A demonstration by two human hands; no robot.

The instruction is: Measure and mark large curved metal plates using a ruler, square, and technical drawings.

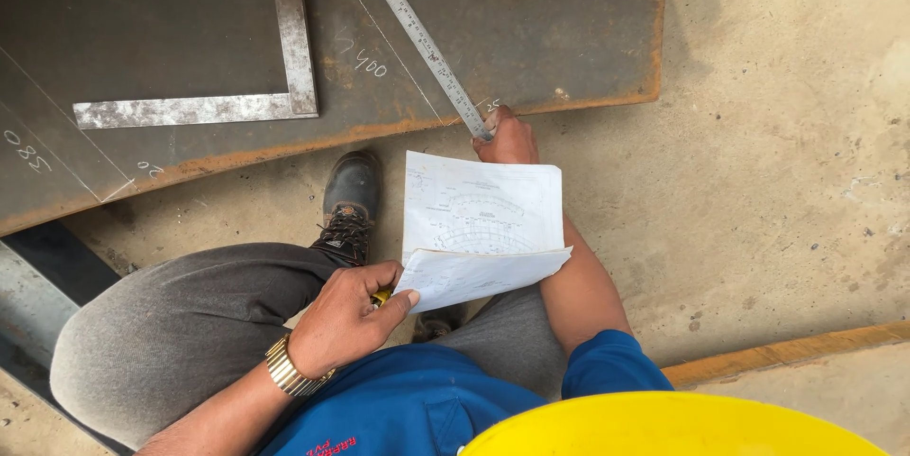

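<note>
On the floor: a big dark steel plate (531, 29) lies flat on the concrete floor (777, 181), with chalk lines and chalk marks on it.
Left hand (346, 319): closed on a bunch of white drawing papers (479, 228), thumb on top, with something small and yellow tucked under the fingers (too hidden to say what it is).
Right hand (507, 138): reaching past the papers, fingertips pressing the near end of a long metal ruler (422, 39) at the plate's rusty edge; the grip itself is partly hidden, so I cannot tell if it is pinching.
Ruler: lies slanted along a chalk line.
Steel square (227, 96): lies flat on the plate, well apart from both hands.
Boot (351, 195): just beside the plate's edge.
What could go wrong: I think the ruler could slide off the line, since only one end is held. The loose top sheet could flop and hide the marks.
Containers: none to see, so nothing is inside anything.
</note>
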